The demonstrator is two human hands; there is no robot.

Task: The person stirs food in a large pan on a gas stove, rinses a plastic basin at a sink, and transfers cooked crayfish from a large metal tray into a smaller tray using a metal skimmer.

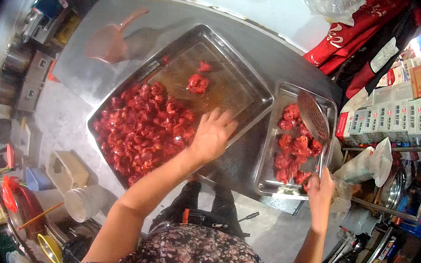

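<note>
A large metal tray (pixel 229 56) lies at an angle on the table, with a heap of glossy red chunks (pixel 144 124), likely meat, on its left and near side. Over the tray's right edge, beside the heap, my left hand (pixel 214 136) hovers with fingers spread and nothing in it. My right hand (pixel 320 186) grips the handle of a skimmer (pixel 314 115), whose dark perforated head rests at the far right of a smaller metal tray (pixel 268 161). More red chunks (pixel 291 148) sit in that tray, partly under the skimmer.
A reddish-brown dipper (pixel 109 42) with a handle lies on the grey table (pixel 91 19) at the far left. Stacked boxes (pixel 399 119) fill a shelf on the right. A beige bin (pixel 69 167) and a white tub (pixel 83 203) stand low on the left.
</note>
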